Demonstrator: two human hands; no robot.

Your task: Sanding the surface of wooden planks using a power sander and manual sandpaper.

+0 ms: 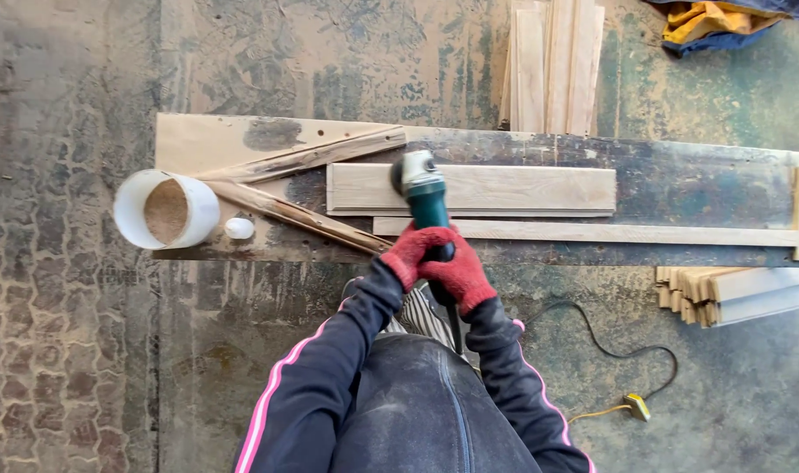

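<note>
Head view: a green angle grinder [423, 194] is gripped by the fingers of both red-gloved hands, left hand [410, 252] and right hand [459, 276], its head on a pale plank [504, 187] mid-surface. A white sawdust-filled bucket [165, 209] is seen at the left edge of the worn surface [679, 184]; stacked boards [552, 66] lie beyond the far edge on the dusty floor.

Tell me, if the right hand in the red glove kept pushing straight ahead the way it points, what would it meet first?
The right hand points up the picture along the green angle grinder it grips. Straight on, it would first meet the pale wooden board under the grinder's head, then probably the dark workbench beyond; depth is hard to judge.
</note>
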